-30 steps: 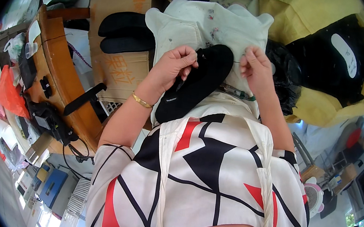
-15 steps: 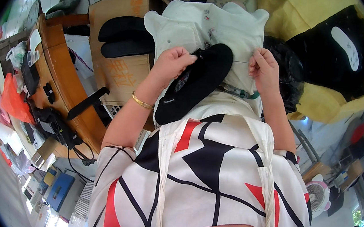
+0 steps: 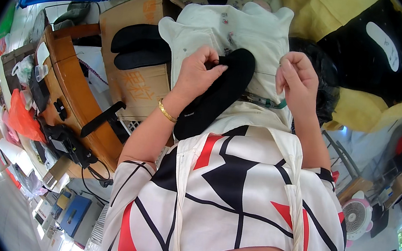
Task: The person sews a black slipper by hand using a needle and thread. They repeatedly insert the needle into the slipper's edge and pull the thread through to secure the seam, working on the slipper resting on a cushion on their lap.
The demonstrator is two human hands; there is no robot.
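A black cloth slipper (image 3: 233,82) lies slantwise over the pale apron cloth (image 3: 208,19) on my lap, its rounded end pointing away from me. My left hand (image 3: 201,71), with a gold bracelet on the wrist, pinches the slipper's upper edge between thumb and fingers. To the right of the slipper, my right hand (image 3: 297,76) is raised over the cloth with thumb and fingertips pressed together. Whatever it pinches is too small to make out. A faint thin line runs between the slipper and this hand.
On the left, a cardboard box (image 3: 133,85) carries a pair of black slipper-shaped pieces (image 3: 140,46); beside it stands a wooden table (image 3: 73,96). Yellow cloth (image 3: 361,111) at right holds black fabric (image 3: 363,50) with a white sole-shaped piece (image 3: 382,46). A fan (image 3: 356,217) stands lower right.
My left hand has shifted slightly right along the slipper's edge, covering more of its opening. The right hand has turned and moved a little right, still pinched. The view has shifted slightly.
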